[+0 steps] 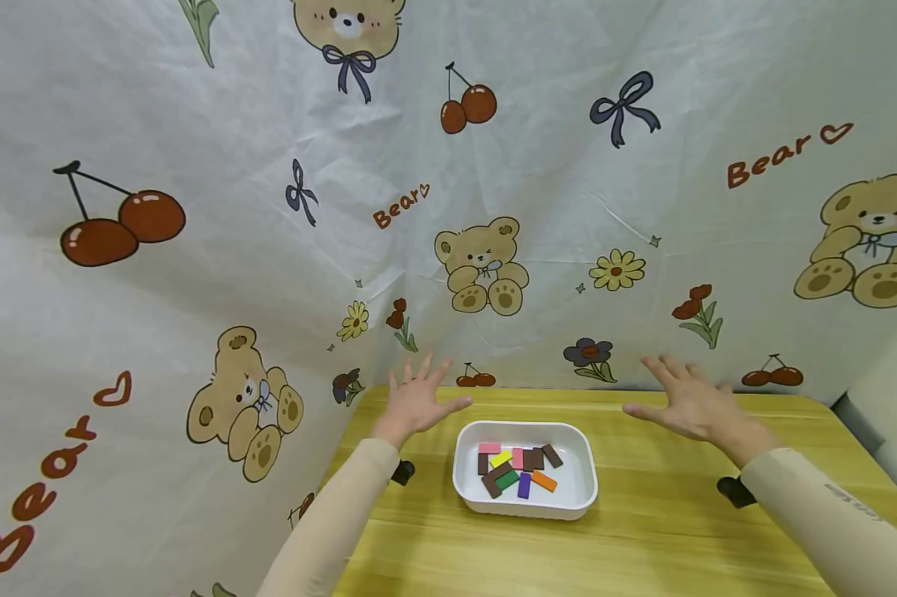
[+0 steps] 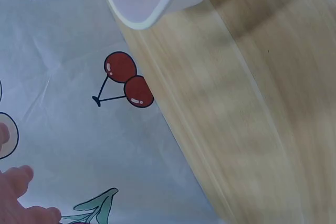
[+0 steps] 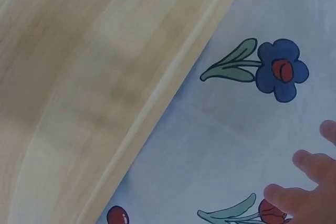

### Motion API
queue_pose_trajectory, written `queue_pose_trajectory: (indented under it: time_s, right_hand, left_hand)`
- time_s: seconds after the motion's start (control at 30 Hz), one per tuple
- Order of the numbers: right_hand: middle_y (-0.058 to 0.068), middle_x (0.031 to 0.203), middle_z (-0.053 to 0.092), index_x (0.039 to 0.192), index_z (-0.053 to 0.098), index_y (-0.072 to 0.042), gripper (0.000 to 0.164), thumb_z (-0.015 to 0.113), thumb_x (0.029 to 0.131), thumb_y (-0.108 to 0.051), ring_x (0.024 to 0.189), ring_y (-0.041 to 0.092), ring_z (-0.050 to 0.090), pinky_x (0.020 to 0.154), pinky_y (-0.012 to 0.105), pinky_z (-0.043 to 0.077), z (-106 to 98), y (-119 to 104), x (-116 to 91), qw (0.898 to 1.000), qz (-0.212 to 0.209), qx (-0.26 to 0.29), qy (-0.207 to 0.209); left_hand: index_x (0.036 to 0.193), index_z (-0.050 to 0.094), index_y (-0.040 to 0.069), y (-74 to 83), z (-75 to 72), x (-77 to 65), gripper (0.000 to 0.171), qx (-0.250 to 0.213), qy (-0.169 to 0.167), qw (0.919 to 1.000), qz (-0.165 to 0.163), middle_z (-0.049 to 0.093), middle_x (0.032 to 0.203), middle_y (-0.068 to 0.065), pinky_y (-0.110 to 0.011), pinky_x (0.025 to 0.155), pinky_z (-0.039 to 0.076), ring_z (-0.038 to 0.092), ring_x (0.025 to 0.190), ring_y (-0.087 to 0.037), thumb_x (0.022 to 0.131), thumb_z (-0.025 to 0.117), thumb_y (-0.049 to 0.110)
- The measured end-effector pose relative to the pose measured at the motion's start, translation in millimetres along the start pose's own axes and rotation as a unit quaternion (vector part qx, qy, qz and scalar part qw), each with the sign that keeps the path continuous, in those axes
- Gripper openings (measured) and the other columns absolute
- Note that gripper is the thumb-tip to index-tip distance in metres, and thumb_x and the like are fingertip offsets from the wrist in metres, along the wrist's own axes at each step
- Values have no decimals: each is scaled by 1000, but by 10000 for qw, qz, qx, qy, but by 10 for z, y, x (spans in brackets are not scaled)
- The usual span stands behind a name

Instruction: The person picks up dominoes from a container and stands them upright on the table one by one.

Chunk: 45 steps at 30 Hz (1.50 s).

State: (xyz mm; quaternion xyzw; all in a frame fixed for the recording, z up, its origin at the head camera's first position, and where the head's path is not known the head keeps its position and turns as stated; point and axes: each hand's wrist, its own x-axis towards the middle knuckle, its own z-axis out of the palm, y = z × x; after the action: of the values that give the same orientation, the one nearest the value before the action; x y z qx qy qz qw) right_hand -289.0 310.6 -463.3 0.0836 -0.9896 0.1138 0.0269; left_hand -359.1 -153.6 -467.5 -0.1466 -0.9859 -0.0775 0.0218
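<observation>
My left hand [image 1: 416,401] hovers above the table to the left of a white tray, its fingers spread and holding nothing. On the other side, my right hand [image 1: 692,403] is likewise raised with spread fingers and nothing in it. Between and below the two hands stands the white rectangular tray [image 1: 523,508]. Several small flat blocks lie in it, among them an orange block [image 1: 544,481], a purple block [image 1: 524,486], a green block [image 1: 506,479], a yellow block [image 1: 501,458], and pink and brown ones. In the left wrist view a corner of the tray [image 2: 137,24] shows.
The tray rests on a wood-grain table [image 1: 642,531]. A pale cloth [image 1: 538,191] printed with bears, cherries and flowers hangs behind the table and along its left side. Black bands [image 1: 736,492] sit at both wrists.
</observation>
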Motion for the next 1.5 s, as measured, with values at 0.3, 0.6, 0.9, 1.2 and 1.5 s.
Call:
queue_pose_trajectory:
  time_s: [0.3,0.6,0.9,1.2,1.5]
  right_hand:
    - [40,157,30,159,31,2,106,53,91,-77,137,68,31,102,85,33,101,-54,-35,9992,-58,384,138]
    - [38,151,45,152,40,6,101,57,92,-73,134,61,44,106,76,38,234,-167,-95,9963,-189,738,401]
    - [38,150,45,151,43,7,97,59,93,-70,135,60,43,108,75,38,365,-237,-107,9938,-92,995,498]
    - [34,148,51,149,45,7,94,60,94,-67,133,58,47,107,74,41,454,-348,-120,9897,-76,1287,630]
    - [31,143,57,146,50,6,88,63,94,-64,127,54,55,102,70,47,526,-519,-147,9849,-99,1546,772]
  left_hand:
    - [163,24,41,13,125,-9,100,-229,86,9997,39,28,170,-6,-76,121,10,29,150,-53,81,32,97]
    - [162,32,34,17,273,-71,97,-741,273,9969,44,45,162,-5,-76,119,19,42,148,-41,84,43,90]
    - [161,37,29,46,376,-102,97,-1095,280,9935,-106,51,158,-4,-74,120,24,51,142,-37,84,48,88]
    - [157,44,31,6,486,-134,95,-1278,378,9908,-219,54,156,-3,-63,112,43,52,141,-34,83,45,90]
    - [151,54,26,-14,646,-216,85,-1675,661,9834,-243,62,147,-1,-66,107,46,56,136,-36,87,55,82]
